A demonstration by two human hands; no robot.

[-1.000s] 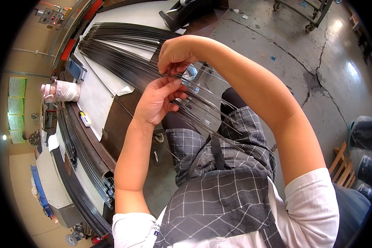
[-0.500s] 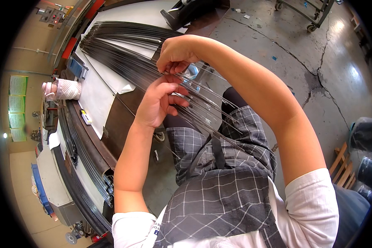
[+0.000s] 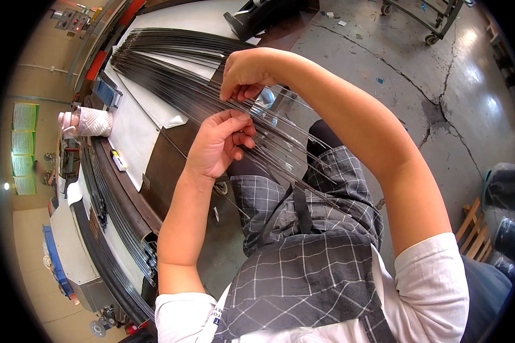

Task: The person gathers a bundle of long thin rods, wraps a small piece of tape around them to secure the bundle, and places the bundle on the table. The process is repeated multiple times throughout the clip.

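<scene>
A wide bundle of long, thin black strips (image 3: pixel 166 86) is fanned out across the table, its near ends jutting over the edge above my lap. My right hand (image 3: pixel 247 74) comes over the bundle from the far side, fingers curled down and closed on some strips. Just nearer and to the left, my left hand (image 3: pixel 220 143) has thumb and forefinger pinched together at the strips, the other fingers loosely bent. How many strips either hand grips is hidden by the fingers.
White sheets (image 3: pixel 133 154) cover part of the brown table. A yellow-and-white cutter (image 3: pixel 118 160), a pink patterned container (image 3: pixel 94 122) and more dark strips (image 3: pixel 117 246) lie to the left. A wheeled cart (image 3: pixel 426 20) stands on the cracked floor at far right.
My left hand has drawn slightly away from the right, its thumb and forefinger now pinched and fingers more curled. The right hand has shifted only a little.
</scene>
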